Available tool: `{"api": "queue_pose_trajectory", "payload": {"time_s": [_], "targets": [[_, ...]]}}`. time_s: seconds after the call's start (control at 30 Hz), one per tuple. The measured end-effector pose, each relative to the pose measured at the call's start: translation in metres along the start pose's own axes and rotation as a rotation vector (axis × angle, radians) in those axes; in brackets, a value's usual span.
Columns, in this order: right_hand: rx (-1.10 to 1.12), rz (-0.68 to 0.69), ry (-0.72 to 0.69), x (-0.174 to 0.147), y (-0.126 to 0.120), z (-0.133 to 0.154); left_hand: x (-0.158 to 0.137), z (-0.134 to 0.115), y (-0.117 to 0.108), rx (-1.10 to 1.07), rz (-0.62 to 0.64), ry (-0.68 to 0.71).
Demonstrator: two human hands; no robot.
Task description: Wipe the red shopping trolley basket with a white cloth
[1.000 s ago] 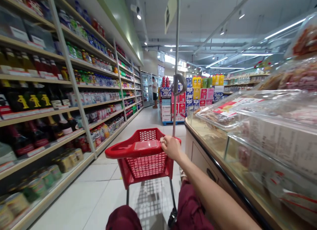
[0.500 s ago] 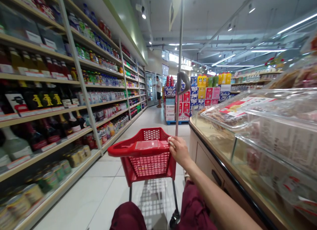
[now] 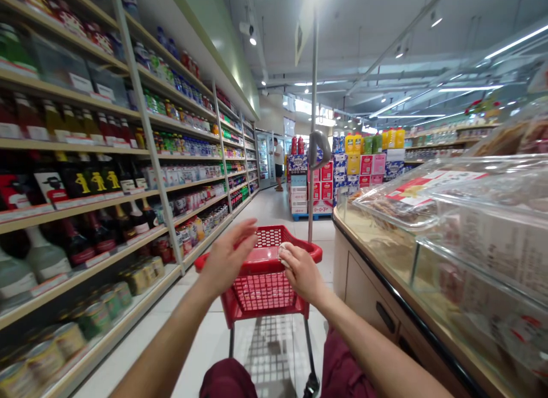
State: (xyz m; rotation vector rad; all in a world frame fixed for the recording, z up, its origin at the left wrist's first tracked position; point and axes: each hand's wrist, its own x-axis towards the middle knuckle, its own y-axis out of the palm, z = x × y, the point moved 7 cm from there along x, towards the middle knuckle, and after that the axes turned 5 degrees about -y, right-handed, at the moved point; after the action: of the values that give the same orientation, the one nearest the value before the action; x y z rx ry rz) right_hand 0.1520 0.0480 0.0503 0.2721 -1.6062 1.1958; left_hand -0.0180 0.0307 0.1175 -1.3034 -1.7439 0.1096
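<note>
Right hand (image 3: 302, 272) clutches a mostly hidden white wad (image 3: 283, 253), perhaps tissue; left hand (image 3: 225, 262), newly visible, spreads loosely near the red cart (image 3: 264, 290).

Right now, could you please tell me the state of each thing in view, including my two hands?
Red cart: upright
White wad: crumpled, held
Right hand: closed around the wad
Left hand: open, fingers extended; contact with the cart unclear
Clear food package: closed
Cabinet door: shut
Ceiling spotlight: lit

Smooth, glossy plastic cart basket (image 3: 263, 266)
</note>
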Motion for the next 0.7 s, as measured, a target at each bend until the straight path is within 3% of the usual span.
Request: {"api": "queue_pose_trajectory", "payload": {"time_s": [0.1, 0.2, 0.27, 0.37, 0.43, 0.5, 0.6, 0.63, 0.7], "targets": [[-0.028, -0.032, 0.122, -0.009, -0.018, -0.047, -0.004, 0.034, 0.035, 0.381, 0.161, -0.022], [-0.067, -0.101, 0.325, -0.014, -0.029, -0.078, -0.011, 0.058, 0.057, 0.533, 0.223, 0.007], [-0.058, -0.098, 0.329, -0.010, -0.022, -0.067, -0.014, 0.061, 0.061, 0.561, 0.208, 0.013], [-0.041, -0.031, 0.143, 0.001, -0.003, -0.024, -0.015, 0.056, 0.060, 0.583, 0.202, 0.002], [-0.061, 0.012, 0.059, 0.002, 0.001, -0.011, -0.015, 0.051, 0.060, 0.592, 0.205, 0.001], [-0.093, 0.027, 0.091, -0.003, -0.005, -0.023, -0.016, 0.048, 0.061, 0.595, 0.204, 0.007], [-0.138, -0.073, 0.296, -0.015, -0.022, -0.060, -0.017, 0.046, 0.063, 0.599, 0.166, 0.015], [-0.145, -0.115, 0.341, -0.018, -0.024, -0.064, -0.017, 0.045, 0.064, 0.602, 0.147, 0.018], [-0.132, -0.137, 0.296, -0.017, -0.017, -0.054, -0.017, 0.044, 0.067, 0.609, 0.116, 0.023]]}}
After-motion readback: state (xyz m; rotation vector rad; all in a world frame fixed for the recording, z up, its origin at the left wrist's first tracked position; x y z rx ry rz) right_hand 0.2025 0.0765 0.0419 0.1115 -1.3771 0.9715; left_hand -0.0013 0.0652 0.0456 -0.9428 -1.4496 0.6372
